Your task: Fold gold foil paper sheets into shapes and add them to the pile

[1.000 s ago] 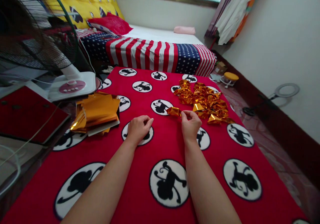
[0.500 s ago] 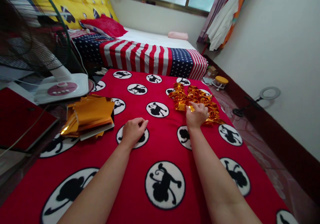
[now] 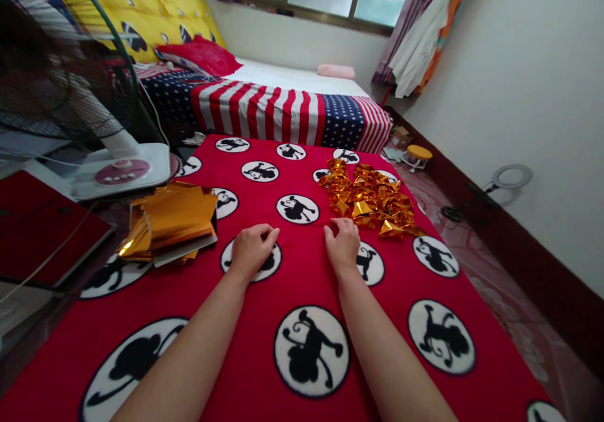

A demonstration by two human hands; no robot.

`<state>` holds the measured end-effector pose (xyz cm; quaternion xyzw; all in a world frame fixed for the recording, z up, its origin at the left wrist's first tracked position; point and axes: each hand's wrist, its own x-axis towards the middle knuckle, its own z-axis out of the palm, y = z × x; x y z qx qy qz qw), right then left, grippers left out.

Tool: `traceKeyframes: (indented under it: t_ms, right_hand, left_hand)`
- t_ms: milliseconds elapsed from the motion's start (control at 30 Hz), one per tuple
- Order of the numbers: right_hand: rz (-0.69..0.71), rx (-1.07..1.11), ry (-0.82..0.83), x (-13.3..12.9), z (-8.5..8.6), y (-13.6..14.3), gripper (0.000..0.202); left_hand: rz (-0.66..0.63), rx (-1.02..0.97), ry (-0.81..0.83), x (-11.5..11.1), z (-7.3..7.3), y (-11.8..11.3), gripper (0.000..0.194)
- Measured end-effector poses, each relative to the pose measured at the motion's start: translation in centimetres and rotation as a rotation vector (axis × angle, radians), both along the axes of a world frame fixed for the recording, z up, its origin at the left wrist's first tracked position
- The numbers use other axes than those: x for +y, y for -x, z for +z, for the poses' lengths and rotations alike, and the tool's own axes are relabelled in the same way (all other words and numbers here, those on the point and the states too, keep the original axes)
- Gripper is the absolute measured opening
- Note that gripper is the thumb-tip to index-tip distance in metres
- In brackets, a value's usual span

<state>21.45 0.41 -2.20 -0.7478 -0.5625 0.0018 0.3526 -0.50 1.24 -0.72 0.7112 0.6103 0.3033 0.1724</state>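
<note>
The left hand (image 3: 252,249) rests on the red cloth (image 3: 252,359) a little left of the frame's middle; its fingers are curled inward and the thumb lies close to the forefinger, so the grip is narrow, and I cannot tell whether something is under the palm. The right hand (image 3: 343,246), just right of the middle, has its fingers bent and its thumb a small way apart from the forefinger. It is just beside the group of folded gold pieces (image 3: 363,208), which lie in crowded rows right of the centre, toward the upper part. At the centre left there is an uneven stack of gold sheets (image 3: 177,214), with a whitish edge showing at its lower side. The cloth carries black monkey figures inside white circles. In the upper left, the fan (image 3: 123,170) has a pink panel with pale buttons, whose marks are too small for reading. Across the top, a blanket (image 3: 264,107) shows printed stars and stripes.
</note>
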Motion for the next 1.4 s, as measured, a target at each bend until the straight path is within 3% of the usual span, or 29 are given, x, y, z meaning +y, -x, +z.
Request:
traceKeyframes:
  t_ms: [133,533,833,1000,1100,1167,1267,1333,1400]
  right_hand:
    - [-0.054,-0.046,0.023,0.4,-0.3,-0.2,0.041]
    - [-0.106,-0.019,0.000,0.6,-0.6,-0.1,0.041]
    - [0.115,0.016,-0.051,0.2,-0.5,-0.1,0.021]
    - [0.036,-0.102,0.048,0.5,-0.3,0.4,0.040]
    - [0.026,-0.098,0.055,0.5,-0.3,0.4,0.040]
    - [0.035,-0.076,0.027,0.5,-0.4,0.2,0.035]
    - [0.051,-0.051,-0.018,0.4,-0.4,0.1,0.027]
    - [0.054,-0.043,-0.031,0.4,-0.4,0.1,0.025]
    - [0.052,-0.036,-0.036,0.4,-0.4,0.1,0.025]
  left_hand:
    - [-0.003,-0.001,-0.003,0.1,-0.1,0.0,0.035]
    - [-0.004,-0.032,-0.008,0.1,-0.2,0.1,0.035]
    - [0.001,-0.064,-0.027,0.2,-0.4,0.0,0.035]
    - [-0.017,-0.093,-0.039,0.1,-0.7,0.1,0.034]
    - [-0.016,-0.159,-0.091,0.0,-0.6,0.1,0.031]
    - [0.010,-0.190,-0.184,-0.3,0.0,0.4,0.024]
    - [0.059,-0.109,-0.347,-0.8,2.2,2.4,0.019]
    - [0.095,0.022,-0.419,-1.1,4.0,4.8,0.019]
    - [0.113,0.195,-0.391,-1.4,5.4,7.9,0.019]
